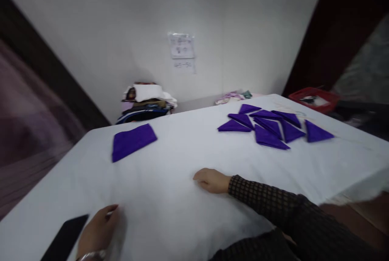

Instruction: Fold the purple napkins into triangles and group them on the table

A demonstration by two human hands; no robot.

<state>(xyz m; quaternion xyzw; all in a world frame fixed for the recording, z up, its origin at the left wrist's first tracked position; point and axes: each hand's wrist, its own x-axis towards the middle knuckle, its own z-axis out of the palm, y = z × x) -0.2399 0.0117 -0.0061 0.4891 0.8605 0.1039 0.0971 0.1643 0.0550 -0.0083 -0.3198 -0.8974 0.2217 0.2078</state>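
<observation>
purple cloth triangles [267, 138] near the surface's [176, 151] far right corner;
left hand [100, 227] loosely open; right hand [212, 180] curled, contents unclear

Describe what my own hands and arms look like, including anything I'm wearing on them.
Both hands are ungloved. Your right hand comes out of a long dark sleeve with a small, lighter grid-like pattern. Your left hand has a silvery band at the wrist, watch or bracelet, I can't tell.

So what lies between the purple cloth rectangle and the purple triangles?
In the head view, only white tabletop shows between the purple cloth rectangle and the purple cloth triangles.
</observation>
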